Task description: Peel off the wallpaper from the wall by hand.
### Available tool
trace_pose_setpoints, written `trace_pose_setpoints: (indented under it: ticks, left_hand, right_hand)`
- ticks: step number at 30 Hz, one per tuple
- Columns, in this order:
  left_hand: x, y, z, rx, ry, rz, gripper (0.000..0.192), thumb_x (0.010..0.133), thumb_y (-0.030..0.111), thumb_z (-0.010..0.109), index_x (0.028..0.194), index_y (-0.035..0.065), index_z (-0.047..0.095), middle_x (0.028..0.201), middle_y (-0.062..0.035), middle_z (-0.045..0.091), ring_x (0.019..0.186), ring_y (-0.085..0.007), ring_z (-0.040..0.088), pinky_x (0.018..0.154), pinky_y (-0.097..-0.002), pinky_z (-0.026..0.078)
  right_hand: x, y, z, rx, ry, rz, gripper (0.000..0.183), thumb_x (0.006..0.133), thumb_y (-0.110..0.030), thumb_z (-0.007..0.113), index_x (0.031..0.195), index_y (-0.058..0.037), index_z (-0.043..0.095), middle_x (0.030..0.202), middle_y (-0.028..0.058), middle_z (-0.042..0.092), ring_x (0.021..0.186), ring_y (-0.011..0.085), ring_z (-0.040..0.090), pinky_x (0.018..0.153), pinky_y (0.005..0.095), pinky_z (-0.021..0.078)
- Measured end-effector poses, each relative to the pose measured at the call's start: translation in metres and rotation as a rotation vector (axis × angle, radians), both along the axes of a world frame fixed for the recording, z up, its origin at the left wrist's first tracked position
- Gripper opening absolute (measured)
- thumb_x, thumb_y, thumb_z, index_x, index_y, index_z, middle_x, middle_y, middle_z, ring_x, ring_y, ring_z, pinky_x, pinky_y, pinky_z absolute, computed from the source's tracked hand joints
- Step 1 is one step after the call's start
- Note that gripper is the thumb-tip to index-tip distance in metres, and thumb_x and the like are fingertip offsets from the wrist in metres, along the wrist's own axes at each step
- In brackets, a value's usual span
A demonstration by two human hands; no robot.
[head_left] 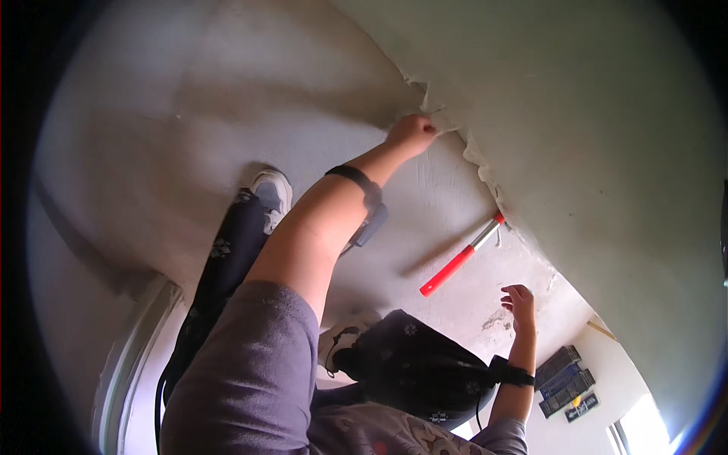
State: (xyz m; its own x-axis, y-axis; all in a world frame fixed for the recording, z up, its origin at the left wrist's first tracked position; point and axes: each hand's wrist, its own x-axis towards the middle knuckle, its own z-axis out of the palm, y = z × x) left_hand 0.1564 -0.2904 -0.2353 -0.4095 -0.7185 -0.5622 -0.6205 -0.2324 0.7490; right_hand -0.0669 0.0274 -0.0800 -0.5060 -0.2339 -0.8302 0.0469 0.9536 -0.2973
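My left hand is closed at the ragged joint between the grey floor and the pale green wall. Its fingers pinch a thin, translucent peeling strip. More torn, pale strip runs along the same joint. A tool with a red handle and silver shaft lies between my hands, its red end against the wall's foot; any head beyond it cannot be made out. My right hand hangs lower right with fingers loosely bent and apart, holding nothing. Both forearms wear black straps.
My shoe is at left, and another light shoe shows beside my bent, dark-clad knee. Dark printed boxes lie at lower right near a thin wooden strip. A pale door frame or similar edge stands at lower left.
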Motion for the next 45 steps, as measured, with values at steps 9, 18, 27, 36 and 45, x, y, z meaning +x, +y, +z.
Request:
trace_pose_setpoints:
  ticks: [9,18,27,36,45]
  left_hand:
    - [0.197,-0.134,0.109,-0.579,-0.294,-0.14,0.017,0.066,0.018,0.056,0.068,0.002,0.052,0.059,-0.0066,0.052,0.057,-0.0163,0.05,0.053,-0.0289,0.04]
    - [0.385,-0.145,0.331,-0.632,-0.488,-0.004,0.017,0.068,0.017,0.051,0.065,-0.0003,0.052,0.055,-0.0066,0.051,0.045,-0.0132,0.046,0.045,-0.0269,0.038]
    - [0.386,-0.282,0.196,-0.578,-0.311,-0.065,0.017,0.064,0.015,0.052,0.076,0.0029,0.054,0.069,-0.0117,0.055,0.062,-0.0217,0.051,0.056,-0.0301,0.041]
    - [0.3,-0.36,0.065,-0.337,-0.043,-0.028,0.047,0.066,0.027,0.053,0.103,0.0019,0.041,0.105,-0.0183,0.042,0.099,-0.0299,0.039,0.082,-0.0351,0.033]
    - [0.25,-0.373,0.027,-0.381,-0.245,-0.066,0.045,0.069,0.036,0.048,0.091,-0.003,0.049,0.095,-0.0207,0.048,0.093,-0.0323,0.043,0.077,-0.037,0.036]
  right_hand:
    - [0.04,-0.103,0.014,-0.423,-0.21,0.224,0.018,0.076,-0.017,0.043,0.075,-0.0021,0.052,0.069,0.0036,0.052,0.058,0.0097,0.049,0.055,0.0205,0.0399]
    - [0.126,-0.21,0.018,-0.608,-0.59,0.233,0.018,0.074,-0.019,0.045,0.083,-0.0046,0.05,0.075,0.0047,0.053,0.062,0.0124,0.05,0.056,0.0239,0.0416]
    - [0.209,-0.294,-0.057,-0.463,-0.537,-0.201,0.029,0.073,-0.021,0.046,0.097,-0.0057,0.041,0.089,0.0084,0.05,0.077,0.0197,0.049,0.065,0.0309,0.0432]
    - [0.247,-0.346,-0.091,-0.477,-0.338,-0.924,0.027,0.073,-0.017,0.046,0.096,-0.0064,0.037,0.093,0.0111,0.046,0.085,0.0235,0.046,0.069,0.0358,0.043]
    - [0.217,-0.357,-0.121,-0.568,-0.307,-0.875,0.032,0.075,-0.019,0.044,0.103,-0.0067,0.036,0.101,0.0081,0.043,0.092,0.0216,0.042,0.077,0.035,0.0376]
